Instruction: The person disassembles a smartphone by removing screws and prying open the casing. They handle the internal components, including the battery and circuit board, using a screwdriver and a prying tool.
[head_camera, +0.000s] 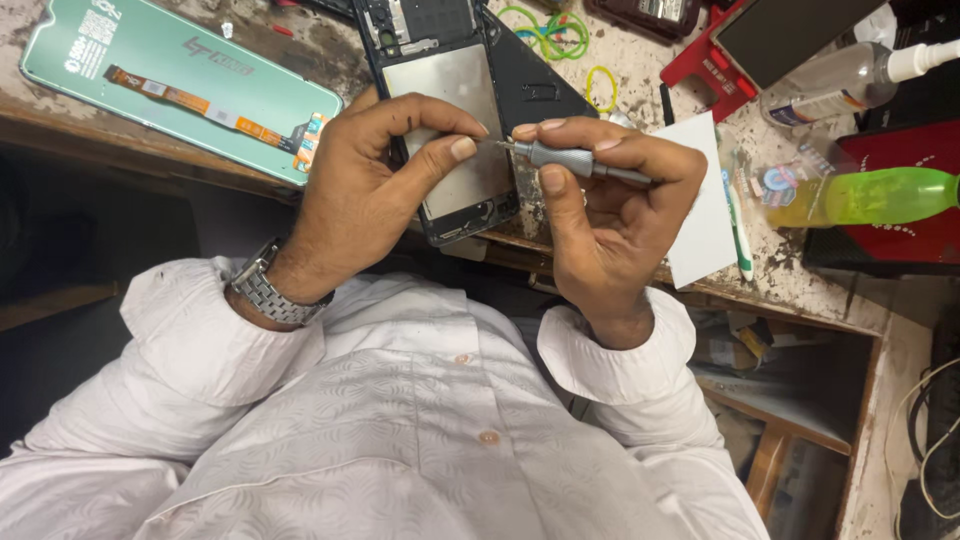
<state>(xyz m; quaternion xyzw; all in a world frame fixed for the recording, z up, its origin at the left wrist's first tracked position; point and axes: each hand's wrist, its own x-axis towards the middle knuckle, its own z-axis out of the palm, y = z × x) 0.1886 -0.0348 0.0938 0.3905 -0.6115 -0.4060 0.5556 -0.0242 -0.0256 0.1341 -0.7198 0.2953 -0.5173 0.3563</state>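
Note:
An opened black phone frame (440, 100) lies on the worn workbench (640, 90), its bare metal inner plate facing up. My left hand (370, 190) rests over the frame's lower left part, thumb and forefinger pinched at the tip of a small grey metal screwdriver (575, 163). My right hand (610, 220) grips that screwdriver by its knurled handle, tip pointing left over the frame's lower right edge. A metal watch (265, 290) sits on my left wrist.
A teal-backed display panel with an orange flex cable (180, 80) lies at the bench's left. A white card (705, 220), a toothbrush-like tool (735, 225), a green bottle (860, 197), a clear spray bottle (850, 80), rubber bands (600, 88) and a red stand (715, 65) crowd the right.

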